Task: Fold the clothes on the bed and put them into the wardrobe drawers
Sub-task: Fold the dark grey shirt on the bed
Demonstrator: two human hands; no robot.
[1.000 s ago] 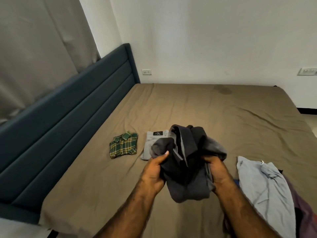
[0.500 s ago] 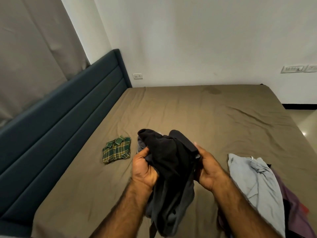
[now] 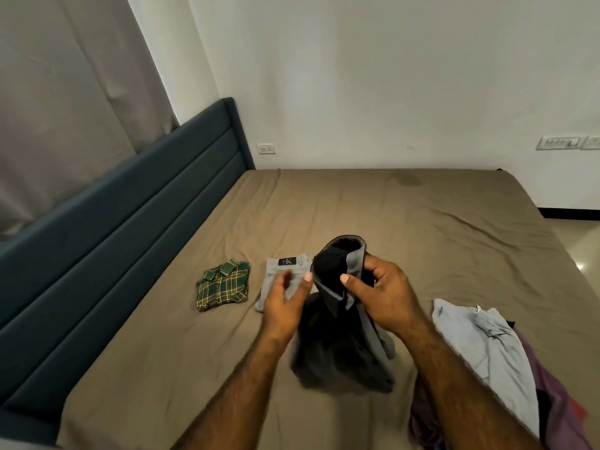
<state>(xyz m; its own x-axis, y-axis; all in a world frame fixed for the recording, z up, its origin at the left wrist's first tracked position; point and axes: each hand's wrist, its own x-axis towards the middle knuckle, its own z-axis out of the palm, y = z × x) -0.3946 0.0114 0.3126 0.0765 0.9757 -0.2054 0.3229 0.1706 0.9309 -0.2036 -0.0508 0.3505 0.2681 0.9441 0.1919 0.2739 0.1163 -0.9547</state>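
Observation:
A dark grey and black garment (image 3: pixel 337 339) hangs over the brown bed (image 3: pixel 422 228). My right hand (image 3: pixel 383 297) grips it near its collar, thumb on the fabric. My left hand (image 3: pixel 285 303) is just left of the garment, blurred, fingers spread, its fingertips close to the cloth. Behind it lie a folded grey garment with a black label (image 3: pixel 285 271) and, further left, a folded green plaid shirt (image 3: pixel 224 285). At the right lies an unfolded light blue garment (image 3: pixel 487 352) over purple clothes (image 3: pixel 558 407).
A dark blue padded headboard (image 3: pixel 113 241) runs along the bed's left side, with a grey curtain (image 3: pixel 65 108) behind it. White wall at the far end carries a socket (image 3: pixel 267 148) and switches (image 3: pixel 558 142). Tiled floor (image 3: pixel 584 254) shows at right.
The garment has been lifted and turned so it hangs from my right hand. My left hand has let go of it and opened. The folded grey garment is visible again.

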